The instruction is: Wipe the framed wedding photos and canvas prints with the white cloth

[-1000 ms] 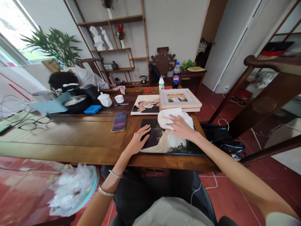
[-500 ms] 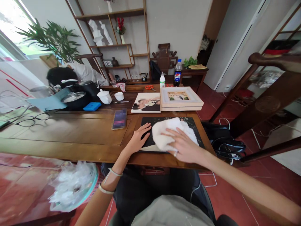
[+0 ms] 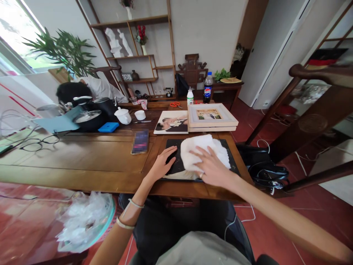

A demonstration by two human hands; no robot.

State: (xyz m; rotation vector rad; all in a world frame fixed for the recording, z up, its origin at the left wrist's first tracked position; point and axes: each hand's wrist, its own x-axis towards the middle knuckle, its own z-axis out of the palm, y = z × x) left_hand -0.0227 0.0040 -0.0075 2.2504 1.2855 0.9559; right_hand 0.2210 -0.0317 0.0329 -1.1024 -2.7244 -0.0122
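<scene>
A black board [image 3: 178,156] with pale specks lies flat on the wooden table near its right end. On it rests a fluffy white cloth [image 3: 205,143], which covers much of its middle. My right hand [image 3: 211,165] presses on the cloth from above, its fingers spread out. At the board's left edge, my left hand [image 3: 164,162] lies with fingers stretched and fingertips touching the dark surface. A beige strip of fabric [image 3: 180,175] runs along the front edge, partly beneath the cloth.
Behind the board are a photo panel [image 3: 172,123] and stacked white frames [image 3: 212,112]. A phone [image 3: 140,141], blue box [image 3: 108,127] and white teapot [image 3: 122,116] stand left. A cola bottle [image 3: 207,88] stands behind the frames. Someone leans down at far left. Below sits a bag-filled basket [image 3: 86,224].
My right hand has slid slightly left and away from me over the board, and the cloth has shifted a little away too. My left hand stays in place.
</scene>
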